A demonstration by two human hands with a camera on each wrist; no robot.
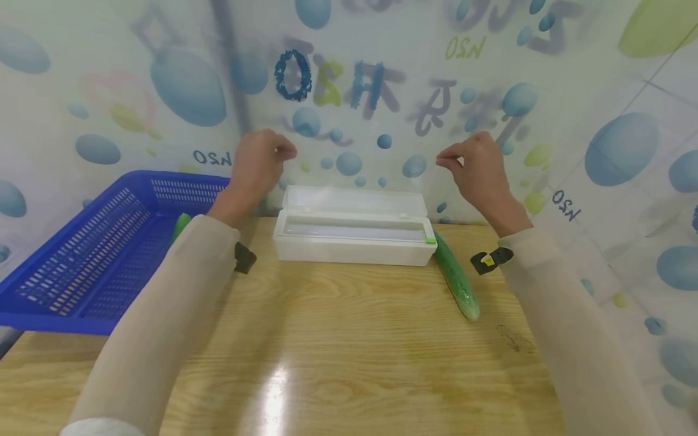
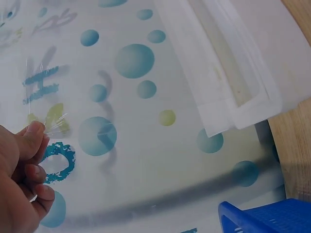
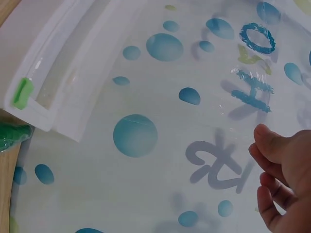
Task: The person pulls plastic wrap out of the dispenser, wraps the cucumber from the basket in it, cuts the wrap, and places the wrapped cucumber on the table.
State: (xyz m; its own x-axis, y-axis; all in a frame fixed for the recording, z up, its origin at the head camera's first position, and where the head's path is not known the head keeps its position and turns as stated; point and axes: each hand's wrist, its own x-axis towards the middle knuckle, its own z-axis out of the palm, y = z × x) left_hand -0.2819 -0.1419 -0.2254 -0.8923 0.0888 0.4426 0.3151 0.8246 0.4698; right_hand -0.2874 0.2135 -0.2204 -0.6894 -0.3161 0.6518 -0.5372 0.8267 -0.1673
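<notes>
A white cling film dispenser (image 1: 354, 251) stands on the table with its lid (image 1: 357, 201) raised and a green slider (image 3: 22, 93) at its right end. Transparent cling film (image 2: 59, 125) shows by its creases and glints at the left fingertips. My left hand (image 1: 257, 166) pinches the film between thumb and forefinger, above and left of the dispenser. Up on the right, my right hand (image 1: 481, 171) pinches with thumb and forefinger, level with the left; faint glints of film lie near its tips. A film-wrapped cucumber (image 1: 458, 280) lies against the dispenser's right end.
On the left stands a blue perforated basket (image 1: 71, 324), partly behind the left forearm, with a green item (image 1: 180, 226) inside. A wall covering printed with bubbles (image 1: 349, 163) rises behind the wooden table (image 1: 349, 339). The far table edge runs just behind the dispenser.
</notes>
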